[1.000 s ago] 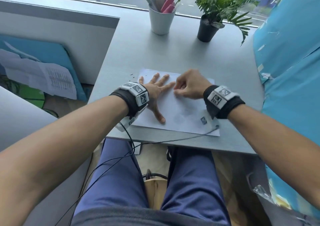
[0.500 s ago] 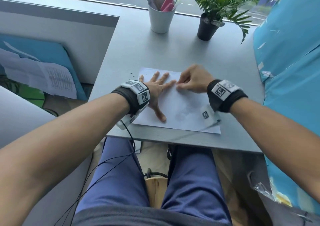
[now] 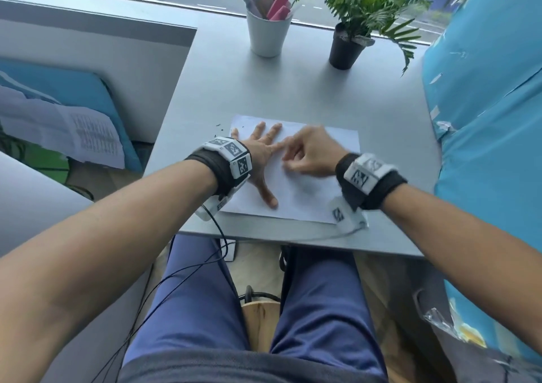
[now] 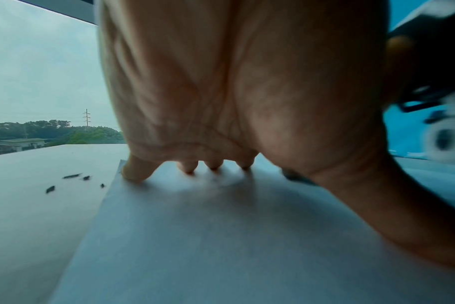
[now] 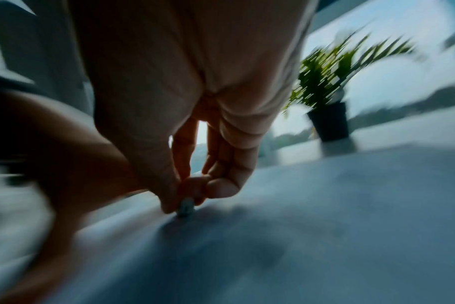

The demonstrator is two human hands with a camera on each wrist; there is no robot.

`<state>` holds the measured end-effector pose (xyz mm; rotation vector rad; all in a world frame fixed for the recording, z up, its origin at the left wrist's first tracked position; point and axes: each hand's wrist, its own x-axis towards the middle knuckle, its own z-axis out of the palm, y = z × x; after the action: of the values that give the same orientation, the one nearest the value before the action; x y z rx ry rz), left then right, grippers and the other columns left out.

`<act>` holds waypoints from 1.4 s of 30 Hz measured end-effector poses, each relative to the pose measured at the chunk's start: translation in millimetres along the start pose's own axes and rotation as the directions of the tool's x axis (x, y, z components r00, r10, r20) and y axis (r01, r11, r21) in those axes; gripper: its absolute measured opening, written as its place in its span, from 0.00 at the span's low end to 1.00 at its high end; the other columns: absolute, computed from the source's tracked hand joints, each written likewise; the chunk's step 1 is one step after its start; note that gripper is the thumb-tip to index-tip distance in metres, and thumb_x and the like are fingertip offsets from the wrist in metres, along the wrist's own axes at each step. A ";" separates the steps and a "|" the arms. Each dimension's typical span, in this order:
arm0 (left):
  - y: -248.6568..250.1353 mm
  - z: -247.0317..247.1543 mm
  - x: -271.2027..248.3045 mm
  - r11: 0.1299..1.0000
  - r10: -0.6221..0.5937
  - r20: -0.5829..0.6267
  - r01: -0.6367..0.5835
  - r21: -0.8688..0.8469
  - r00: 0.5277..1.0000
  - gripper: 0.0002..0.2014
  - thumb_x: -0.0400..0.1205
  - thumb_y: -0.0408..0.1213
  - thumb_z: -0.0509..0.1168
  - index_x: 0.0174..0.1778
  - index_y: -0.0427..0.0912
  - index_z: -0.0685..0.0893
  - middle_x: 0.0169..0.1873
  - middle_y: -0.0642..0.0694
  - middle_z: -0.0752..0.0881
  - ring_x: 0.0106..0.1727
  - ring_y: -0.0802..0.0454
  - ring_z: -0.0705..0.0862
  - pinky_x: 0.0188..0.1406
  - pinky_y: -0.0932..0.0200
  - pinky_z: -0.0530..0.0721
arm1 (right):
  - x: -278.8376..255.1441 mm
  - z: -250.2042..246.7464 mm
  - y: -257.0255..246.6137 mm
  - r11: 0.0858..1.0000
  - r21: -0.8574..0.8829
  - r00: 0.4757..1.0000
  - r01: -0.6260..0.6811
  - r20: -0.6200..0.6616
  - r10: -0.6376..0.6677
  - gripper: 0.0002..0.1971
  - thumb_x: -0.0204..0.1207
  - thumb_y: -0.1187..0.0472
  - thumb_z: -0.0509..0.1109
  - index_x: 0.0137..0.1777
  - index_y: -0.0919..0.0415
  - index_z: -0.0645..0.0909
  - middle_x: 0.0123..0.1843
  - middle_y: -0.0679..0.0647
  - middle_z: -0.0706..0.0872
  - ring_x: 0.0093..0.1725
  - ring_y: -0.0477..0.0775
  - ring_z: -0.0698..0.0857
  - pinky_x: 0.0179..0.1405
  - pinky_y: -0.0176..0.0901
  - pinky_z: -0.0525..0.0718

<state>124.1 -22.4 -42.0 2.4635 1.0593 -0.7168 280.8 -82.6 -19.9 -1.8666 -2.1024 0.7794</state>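
A white sheet of paper (image 3: 308,189) lies near the front edge of the grey table (image 3: 264,89). My left hand (image 3: 261,151) lies flat on the sheet's left part with fingers spread, pressing it down; the left wrist view shows the fingertips (image 4: 135,174) on the paper (image 4: 221,236). My right hand (image 3: 308,154) is just right of it, fingers curled. In the right wrist view the thumb and fingers (image 5: 169,201) pinch a small pale eraser (image 5: 186,206) against the paper (image 5: 299,236). The right hand is motion-blurred.
A white cup of pens (image 3: 268,32) and a potted plant (image 3: 346,45) stand at the table's far side. Dark crumbs (image 3: 218,127) lie just off the paper's far left corner. A blue covered surface (image 3: 484,119) borders the right. Cables hang off the front edge.
The right hand first slid away across the paper, then came back toward me and to the left, next to the left hand's fingers. The left hand stayed pressed on the sheet.
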 end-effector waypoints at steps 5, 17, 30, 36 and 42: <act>5.4 -7.9 -5.1 0.999 -0.023 0.034 0.021 0.046 0.999 0.79 0.45 0.73 0.80 0.81 0.66 0.29 0.82 0.52 0.26 0.84 0.41 0.28 0.72 0.14 0.48 | 8.3 -16.2 19.8 0.995 -0.016 0.990 -0.097 -0.105 0.095 0.03 0.66 0.61 0.77 0.38 0.59 0.91 0.33 0.54 0.90 0.32 0.46 0.85 0.36 0.35 0.82; 16.8 -16.5 -11.1 0.993 -0.067 0.072 0.059 0.097 0.995 0.78 0.48 0.69 0.82 0.81 0.69 0.28 0.82 0.47 0.25 0.83 0.36 0.29 0.70 0.16 0.53 | 9.9 -21.1 25.2 0.996 -0.001 0.990 -0.084 -0.115 0.083 0.02 0.67 0.62 0.79 0.38 0.59 0.91 0.32 0.51 0.89 0.31 0.43 0.85 0.35 0.38 0.85; 20.8 -17.0 -7.5 0.989 -0.089 0.090 0.077 0.125 0.992 0.78 0.48 0.69 0.82 0.82 0.66 0.30 0.81 0.47 0.23 0.82 0.35 0.27 0.69 0.15 0.54 | -7.6 1.1 6.6 0.999 -0.011 0.997 0.035 0.063 -0.034 0.03 0.66 0.66 0.77 0.36 0.58 0.91 0.30 0.45 0.87 0.26 0.35 0.81 0.29 0.23 0.75; 23.1 -18.7 -14.5 0.990 -0.088 0.083 0.078 0.114 0.993 0.77 0.50 0.68 0.82 0.81 0.66 0.28 0.82 0.47 0.24 0.83 0.36 0.29 0.71 0.18 0.55 | 7.0 -16.3 25.0 0.996 0.022 0.994 -0.083 -0.075 0.084 0.01 0.65 0.64 0.77 0.36 0.58 0.91 0.31 0.51 0.89 0.29 0.44 0.83 0.34 0.33 0.80; 18.0 -15.3 -11.0 0.993 -0.066 0.068 0.059 0.104 0.996 0.78 0.48 0.68 0.82 0.81 0.67 0.29 0.82 0.48 0.24 0.83 0.36 0.29 0.69 0.15 0.55 | 8.5 -25.1 35.0 0.993 -0.004 0.990 -0.115 -0.079 0.114 0.02 0.66 0.61 0.79 0.38 0.59 0.91 0.33 0.53 0.91 0.33 0.48 0.88 0.36 0.40 0.86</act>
<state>135.8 -32.6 -20.9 2.4792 1.1030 -0.8923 321.6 -66.6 -18.8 -2.0035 -1.9694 0.7093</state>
